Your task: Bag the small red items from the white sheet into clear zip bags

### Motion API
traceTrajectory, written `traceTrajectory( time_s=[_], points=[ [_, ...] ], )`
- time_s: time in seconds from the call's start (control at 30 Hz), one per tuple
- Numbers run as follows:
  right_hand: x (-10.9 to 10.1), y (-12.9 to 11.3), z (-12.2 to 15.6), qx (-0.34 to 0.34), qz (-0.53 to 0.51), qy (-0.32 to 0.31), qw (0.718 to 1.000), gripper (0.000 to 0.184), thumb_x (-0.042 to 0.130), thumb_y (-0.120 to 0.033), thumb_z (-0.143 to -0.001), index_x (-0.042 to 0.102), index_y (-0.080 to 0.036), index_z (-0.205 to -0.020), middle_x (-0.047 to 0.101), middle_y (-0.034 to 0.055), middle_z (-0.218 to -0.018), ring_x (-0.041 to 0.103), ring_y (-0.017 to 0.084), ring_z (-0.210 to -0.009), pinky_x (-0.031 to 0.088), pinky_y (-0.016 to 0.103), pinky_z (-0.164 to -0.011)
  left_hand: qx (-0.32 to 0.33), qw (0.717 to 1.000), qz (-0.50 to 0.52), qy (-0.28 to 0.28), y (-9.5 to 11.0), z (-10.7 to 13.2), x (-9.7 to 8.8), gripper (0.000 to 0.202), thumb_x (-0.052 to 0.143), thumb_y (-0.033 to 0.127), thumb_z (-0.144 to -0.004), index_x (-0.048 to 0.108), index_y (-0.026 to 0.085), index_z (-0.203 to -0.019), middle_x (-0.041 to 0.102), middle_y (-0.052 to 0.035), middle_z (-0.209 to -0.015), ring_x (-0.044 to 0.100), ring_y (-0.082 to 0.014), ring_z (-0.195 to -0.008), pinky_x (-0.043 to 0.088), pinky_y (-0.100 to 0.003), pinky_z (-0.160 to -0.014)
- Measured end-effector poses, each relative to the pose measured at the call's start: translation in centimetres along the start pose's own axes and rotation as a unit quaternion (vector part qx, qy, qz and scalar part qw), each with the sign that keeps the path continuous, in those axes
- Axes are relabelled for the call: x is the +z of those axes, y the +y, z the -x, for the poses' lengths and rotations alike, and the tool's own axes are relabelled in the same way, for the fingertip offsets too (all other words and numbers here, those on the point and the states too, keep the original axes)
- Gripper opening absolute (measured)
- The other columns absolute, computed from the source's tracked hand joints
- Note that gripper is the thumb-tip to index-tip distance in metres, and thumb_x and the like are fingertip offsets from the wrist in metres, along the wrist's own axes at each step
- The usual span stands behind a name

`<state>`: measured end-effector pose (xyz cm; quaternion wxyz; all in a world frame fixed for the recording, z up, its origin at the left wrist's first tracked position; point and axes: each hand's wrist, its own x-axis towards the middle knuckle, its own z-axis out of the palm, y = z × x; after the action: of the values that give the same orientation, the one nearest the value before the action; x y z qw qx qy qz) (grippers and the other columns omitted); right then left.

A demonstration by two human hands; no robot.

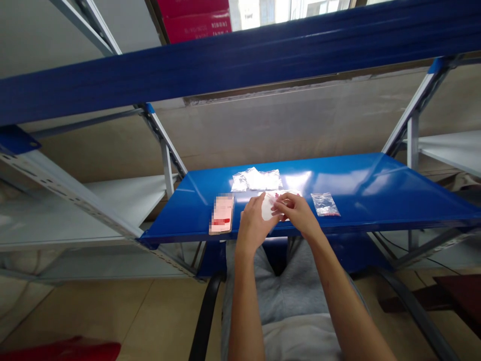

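At my far left a white shelf (75,213) stands on a metal frame, and below it a red item (71,349) shows at the floor's edge. Next comes the blue worktop (376,198) I sit at, a black armrest (206,316) on my left side. Near the worktop's left end a phone (226,210) lies face up, a red band across its pale screen, part of it blurred out. Behind it and a little to the right, several clear bags (259,179) lie in an overlapping row.

My left hand (252,220) is half open above the front edge, fingers and thumb curved apart around a white piece (266,206); I cannot tell how firmly it grips. That piece sits between my hands, small red bits (276,194) showing just behind it. My right hand (297,209) is nearly closed, thumb and forefinger brought together at the white piece's right side, close to my left thumb; what it pinches is too small to make out. Just right of this hand another clear bag (325,204) lies flat, with a thin red strip along its near edge.
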<state>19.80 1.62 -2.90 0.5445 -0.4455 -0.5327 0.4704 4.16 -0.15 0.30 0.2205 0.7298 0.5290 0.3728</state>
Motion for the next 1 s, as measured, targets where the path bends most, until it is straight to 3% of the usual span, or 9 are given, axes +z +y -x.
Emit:
traceTrajectory(
  time_s=[0.13, 0.3, 0.43, 0.53, 0.6, 0.67, 0.77, 0.83, 1.0],
  points=[
    [0.8, 0.1, -0.1, -0.010, -0.001, -0.002, 1.000, 0.033, 0.079, -0.048, -0.075, 0.062, -0.020, -0.080, 0.075, 0.0060, -0.076, 0.074, 0.023, -0.078, 0.057, 0.031, -0.067, -0.015, 0.998, -0.055, 0.003, 0.5, 0.0, 0.3, 0.076, 0.082, 0.035, -0.079, 0.052, 0.017, -0.146, 0.063, -0.0166, -0.137, 0.059, -0.0348, -0.130, 0.047, -0.049, -0.109],
    [0.9, -0.4, 0.1, -0.009, 0.021, -0.041, 0.999, 0.038, 0.075, -0.056, -0.079, 0.063, -0.020, -0.079, 0.076, 0.0077, -0.079, 0.070, 0.020, -0.070, 0.053, 0.027, -0.055, -0.025, 0.998, -0.042, 0.030, 0.1, -0.1, 0.5, 0.066, 0.079, 0.028, -0.079, 0.057, 0.016, -0.140, 0.066, -0.0139, -0.126, 0.065, -0.0307, -0.119, 0.052, -0.044, -0.101],
    [0.5, -0.8, 0.3, -0.029, 0.062, -0.074, 0.995, 0.038, 0.068, -0.056, -0.086, 0.067, -0.019, -0.081, 0.074, 0.0071, -0.082, 0.067, 0.018, -0.071, 0.053, 0.025, -0.054, -0.007, 0.999, -0.020, 0.030, -0.8, -0.2, 0.5, 0.059, 0.079, 0.032, -0.082, 0.061, 0.016, -0.135, 0.069, -0.0106, -0.115, 0.068, -0.0262, -0.106, 0.055, -0.041, -0.094],
    [-0.3, -1.1, 0.6, -0.016, 0.057, -0.071, 0.996, 0.038, 0.066, -0.054, -0.087, 0.068, -0.020, -0.103, 0.074, 0.0063, -0.091, 0.070, 0.020, -0.078, 0.054, 0.026, -0.056, 0.006, 0.999, -0.012, 0.037, -1.3, -0.2, 0.6, 0.059, 0.080, 0.036, -0.083, 0.061, 0.015, -0.135, 0.069, -0.0105, -0.112, 0.068, -0.0249, -0.102, 0.055, -0.040, -0.093],
    [-1.6, -1.1, 0.7, -0.001, 0.045, -0.027, 0.999, 0.049, 0.067, -0.052, -0.087, 0.059, -0.023, -0.125, 0.074, 0.0062, -0.099, 0.072, 0.021, -0.080, 0.054, 0.027, -0.057, 0.003, 1.000, -0.014, 0.024, -1.6, -0.2, 0.7, 0.061, 0.081, 0.034, -0.081, 0.061, 0.015, -0.135, 0.069, -0.0116, -0.115, 0.068, -0.0256, -0.106, 0.055, -0.040, -0.096],
    [-3.5, -0.9, 0.6, 0.004, 0.073, 0.041, 0.996, 0.053, 0.066, -0.050, -0.087, 0.055, -0.023, -0.131, 0.074, 0.0065, -0.098, 0.074, 0.022, -0.080, 0.052, 0.027, -0.057, -0.002, 1.000, -0.024, -0.006, -1.9, -0.2, 0.7, 0.061, 0.082, 0.030, -0.080, 0.061, 0.015, -0.135, 0.069, -0.0121, -0.119, 0.067, -0.0267, -0.110, 0.053, -0.041, -0.099],
    [-6.7, 0.0, 0.4, 0.012, 0.226, 0.111, 0.968, 0.029, 0.064, -0.038, -0.086, 0.067, -0.019, -0.107, 0.074, 0.0055, -0.081, 0.072, 0.022, -0.072, 0.049, 0.030, -0.062, -0.006, 0.998, -0.045, -0.039, -2.1, -0.1, 0.7, 0.057, 0.082, 0.028, -0.080, 0.064, 0.016, -0.133, 0.069, -0.0120, -0.120, 0.066, -0.0280, -0.113, 0.052, -0.041, -0.101],
    [-8.2, 0.8, 0.2, 0.025, 0.328, 0.107, 0.938, 0.015, 0.064, -0.029, -0.082, 0.070, -0.019, -0.090, 0.073, 0.0044, -0.073, 0.070, 0.021, -0.067, 0.049, 0.032, -0.068, -0.005, 0.997, -0.054, -0.047, -2.0, -0.2, 0.8, 0.055, 0.081, 0.027, -0.080, 0.065, 0.016, -0.132, 0.070, -0.0117, -0.120, 0.066, -0.0283, -0.114, 0.051, -0.041, -0.101],
    [-8.5, 2.5, -0.4, 0.020, 0.411, 0.073, 0.908, 0.011, 0.069, -0.026, -0.077, 0.075, -0.019, -0.081, 0.074, 0.0055, -0.074, 0.068, 0.021, -0.069, 0.047, 0.032, -0.068, 0.006, 0.997, -0.047, -0.056, -1.6, -0.3, 1.4, 0.053, 0.080, 0.024, -0.080, 0.067, 0.018, -0.131, 0.071, -0.0116, -0.123, 0.067, -0.0278, -0.115, 0.051, -0.040, -0.103]
  ],
)
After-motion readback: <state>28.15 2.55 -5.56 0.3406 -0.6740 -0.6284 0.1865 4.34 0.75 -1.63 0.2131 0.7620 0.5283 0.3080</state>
